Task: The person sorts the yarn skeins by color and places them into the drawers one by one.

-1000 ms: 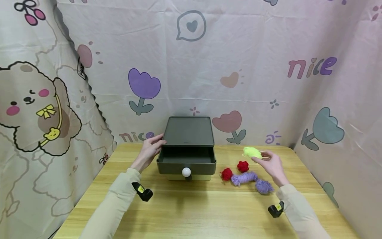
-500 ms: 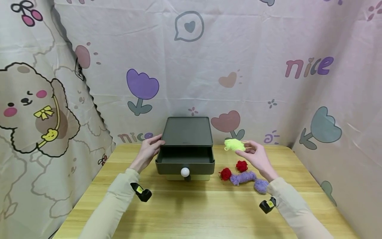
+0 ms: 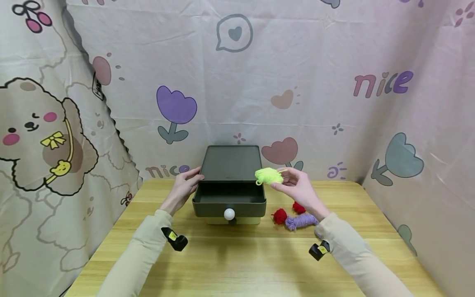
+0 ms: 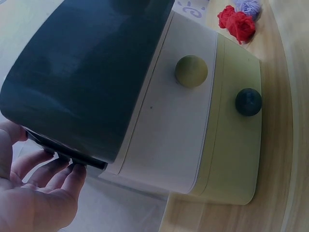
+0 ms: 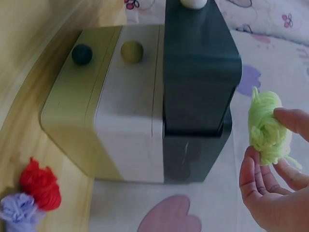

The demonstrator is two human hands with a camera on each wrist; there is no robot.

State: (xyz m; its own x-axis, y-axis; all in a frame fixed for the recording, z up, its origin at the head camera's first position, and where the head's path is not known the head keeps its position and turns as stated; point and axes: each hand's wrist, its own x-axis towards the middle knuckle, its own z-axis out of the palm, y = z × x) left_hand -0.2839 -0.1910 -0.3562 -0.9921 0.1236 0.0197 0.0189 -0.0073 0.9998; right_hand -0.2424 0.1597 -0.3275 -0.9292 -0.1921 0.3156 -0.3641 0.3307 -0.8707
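Note:
A small three-drawer cabinet (image 3: 231,163) stands at the table's back, its dark grey top drawer (image 3: 215,209) pulled out and bare inside where visible. My left hand (image 3: 182,187) rests against the cabinet's upper left side, with the fingertips touching its edge, also seen in the left wrist view. Between thumb and fingers, my right hand (image 3: 298,187) pinches a bundle of neon yellow-green yarn (image 3: 269,176). That bundle hangs in the air near the drawer's right rear corner. In the right wrist view the yarn bundle (image 5: 268,128) is apart from the cabinet.
Right of the cabinet lie two red yarn balls (image 3: 279,216) and a lilac yarn skein (image 3: 299,221). Another lilac bundle is mostly hidden behind the right forearm. The middle drawer (image 4: 164,106) is white and the bottom one (image 4: 231,145) yellowish green, both closed. A printed curtain (image 3: 315,53) hangs behind.
My right hand has carried the yellow-green yarn leftward and slightly up, from above the table's right side to the drawer's right corner. My left hand stays at the cabinet.

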